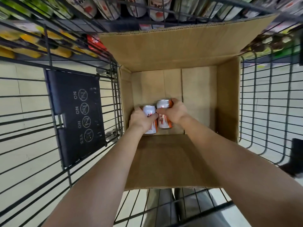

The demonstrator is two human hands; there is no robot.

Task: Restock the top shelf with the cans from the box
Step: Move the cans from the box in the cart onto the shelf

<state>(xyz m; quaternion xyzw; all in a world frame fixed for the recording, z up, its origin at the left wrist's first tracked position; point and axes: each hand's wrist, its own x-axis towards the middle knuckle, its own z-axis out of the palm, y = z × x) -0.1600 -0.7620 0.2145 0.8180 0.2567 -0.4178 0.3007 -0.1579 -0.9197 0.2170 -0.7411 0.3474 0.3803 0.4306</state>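
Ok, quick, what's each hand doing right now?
Left hand: closed around the left can in the box.
Right hand: closed around the right can.

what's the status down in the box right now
Left hand shut on left can; right hand shut on right can. Both low in cardboard box. No other cans visible, nothing blocking.

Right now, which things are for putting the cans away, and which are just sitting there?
For the job:
left hand gripping one can
right hand gripping the other can
cardboard box

Just there:
wire cart
black flap with signs
yellow packs on a lower shelf
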